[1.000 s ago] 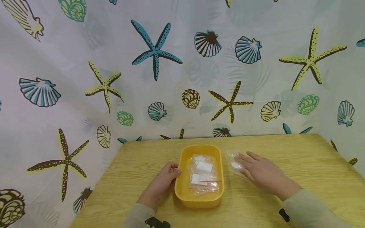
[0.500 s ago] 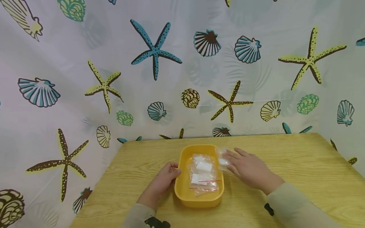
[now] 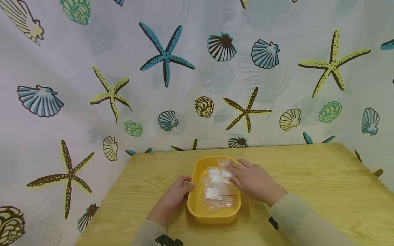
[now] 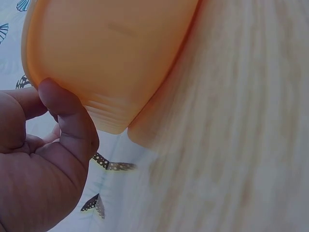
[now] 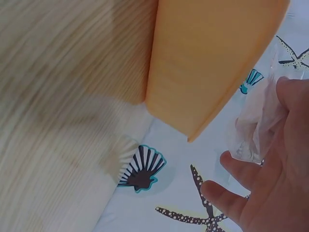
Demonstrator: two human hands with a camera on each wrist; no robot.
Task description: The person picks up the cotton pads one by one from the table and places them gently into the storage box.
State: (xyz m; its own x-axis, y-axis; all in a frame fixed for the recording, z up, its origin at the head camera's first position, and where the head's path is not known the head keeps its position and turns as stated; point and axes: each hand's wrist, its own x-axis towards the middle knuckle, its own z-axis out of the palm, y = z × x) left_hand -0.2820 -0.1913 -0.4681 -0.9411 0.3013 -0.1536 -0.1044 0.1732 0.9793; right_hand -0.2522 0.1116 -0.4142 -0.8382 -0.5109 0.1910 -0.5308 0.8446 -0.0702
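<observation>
A yellow plastic bin stands on the wooden table. Inside it lie several clear zip bags with white contents. My left hand grips the bin's left side, thumb at the rim and fingers along the outer wall, as the left wrist view also shows. My right hand is over the bin's right rim, pinching another clear zip bag with white contents between thumb and fingers. In the head view this bag overlaps those in the bin, and the hand hides part of it.
The wooden table extends to both sides of the bin. A white curtain printed with starfish and shells hangs behind the table's back edge and at its sides.
My right hand has moved left with the zip bag, from the table beside the bin to over its right half. The left hand keeps its grip on the bin, which has stayed put.
</observation>
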